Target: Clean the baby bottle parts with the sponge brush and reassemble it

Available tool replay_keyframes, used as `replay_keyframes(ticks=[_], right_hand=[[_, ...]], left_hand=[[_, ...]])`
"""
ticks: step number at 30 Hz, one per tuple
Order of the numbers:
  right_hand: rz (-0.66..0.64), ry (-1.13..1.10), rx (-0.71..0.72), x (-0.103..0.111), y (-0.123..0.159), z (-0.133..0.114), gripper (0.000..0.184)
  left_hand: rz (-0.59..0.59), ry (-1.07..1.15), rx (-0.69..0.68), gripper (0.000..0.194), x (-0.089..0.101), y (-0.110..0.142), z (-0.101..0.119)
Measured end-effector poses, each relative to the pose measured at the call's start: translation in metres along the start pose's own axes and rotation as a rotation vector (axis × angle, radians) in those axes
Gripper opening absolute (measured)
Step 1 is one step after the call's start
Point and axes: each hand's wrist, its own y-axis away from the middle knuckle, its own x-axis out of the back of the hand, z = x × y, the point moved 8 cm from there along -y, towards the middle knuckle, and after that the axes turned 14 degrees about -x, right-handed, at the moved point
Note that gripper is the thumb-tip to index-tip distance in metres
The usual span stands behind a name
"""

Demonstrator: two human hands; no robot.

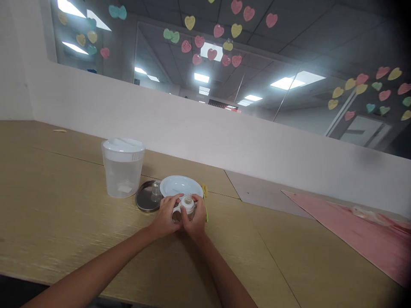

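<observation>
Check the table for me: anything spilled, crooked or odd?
No spill or damage shows. Slightly odd: a small pale scrap lying alone far left on the table, and a crumpled, translucent item on the pink sheet, too blurred to identify.

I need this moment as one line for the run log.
left hand and right hand: around white-topped bottle | beyond: bowl | to the left: clear cup on dark tray, lidded pitcher

From white-topped container (187,204): bowl (175,185) blocks 12 o'clock; metal tray (145,199) with clear cup (156,191), then taller pitcher (124,171), block 10. Open tabletop (237,235) at 4.
</observation>
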Motion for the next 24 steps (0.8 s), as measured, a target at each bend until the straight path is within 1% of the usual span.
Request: replay_keyframes(ticks=[4,8,13,18,24], right_hand=[[0.005,-0.023,0.005,0.000,0.001,0.001,0.033],[0.012,0.005,0.015,0.000,0.002,0.000,0.034],[0.035,0.073,0.026,0.001,0.004,-0.006,0.035],[0.082,0.087,0.078,0.002,0.006,-0.014,0.036],[0.065,0.076,0.057,0.000,0.005,-0.013,0.036]], left_hand=[[0.007,0.004,0.022,0.064,0.001,0.000,-0.002],[0.027,-0.014,0.009,0.063,0.002,0.000,-0.003],[0.053,-0.047,0.021,0.060,0.005,-0.001,-0.002],[0.083,-0.089,0.054,0.056,0.008,-0.002,-0.001],[0.096,-0.103,0.053,0.055,0.008,-0.001,-0.001]])
